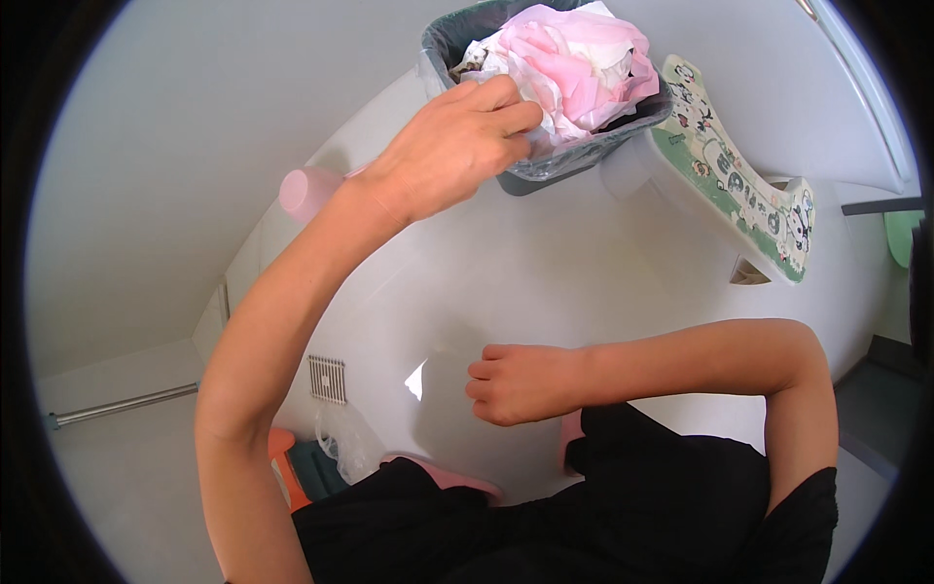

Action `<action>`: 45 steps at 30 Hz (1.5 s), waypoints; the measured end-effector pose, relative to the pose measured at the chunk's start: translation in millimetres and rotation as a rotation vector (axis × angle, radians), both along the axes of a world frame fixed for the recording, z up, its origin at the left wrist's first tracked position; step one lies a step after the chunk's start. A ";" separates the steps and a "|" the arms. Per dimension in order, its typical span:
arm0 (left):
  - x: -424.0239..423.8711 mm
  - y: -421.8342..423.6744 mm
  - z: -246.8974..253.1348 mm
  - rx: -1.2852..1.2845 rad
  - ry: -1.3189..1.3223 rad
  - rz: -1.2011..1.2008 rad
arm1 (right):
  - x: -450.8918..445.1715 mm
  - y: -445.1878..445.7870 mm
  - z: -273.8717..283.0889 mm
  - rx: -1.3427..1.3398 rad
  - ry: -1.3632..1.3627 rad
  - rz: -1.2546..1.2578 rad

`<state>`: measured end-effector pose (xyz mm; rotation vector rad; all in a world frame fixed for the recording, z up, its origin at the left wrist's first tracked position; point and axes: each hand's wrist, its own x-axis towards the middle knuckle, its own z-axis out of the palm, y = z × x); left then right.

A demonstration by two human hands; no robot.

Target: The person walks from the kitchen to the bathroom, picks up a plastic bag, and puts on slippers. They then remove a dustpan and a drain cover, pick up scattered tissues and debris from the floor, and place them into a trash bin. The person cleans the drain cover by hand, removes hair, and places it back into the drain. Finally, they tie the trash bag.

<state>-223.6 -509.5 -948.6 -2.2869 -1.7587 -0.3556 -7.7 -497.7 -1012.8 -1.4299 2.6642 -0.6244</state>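
Note:
My left hand (467, 142) reaches to the near left rim of a dark grey trash bin (536, 182) lined with a clear plastic bag. Its fingers are bent beside the crumpled pink and white paper (565, 66) that fills the bin; whether they grip the paper or the liner cannot be told, as the fingertips are hidden. Lower down, my right hand (522, 383) hovers over the floor in front of my body, fingers curled in, with nothing seen in it.
A step stool with a cartoon-printed top (730, 175) stands right of the bin. Left of it is a pink cup-like container (306, 193). A metal floor drain (327, 379), a clear plastic bag (350, 442) and an orange object (288, 463) lie at lower left.

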 end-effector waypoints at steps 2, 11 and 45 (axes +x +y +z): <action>1.3 -1.4 1.5 0.013 0.013 -0.007 | -0.2 0.1 0.1 0.022 -0.016 0.008; 7.2 -41.8 -3.2 -0.067 -0.640 0.354 | -1.9 7.9 0.0 0.055 -0.085 0.010; 21.8 -31.7 -19.0 0.059 -0.937 0.638 | -5.4 1.6 4.7 0.100 -0.085 0.023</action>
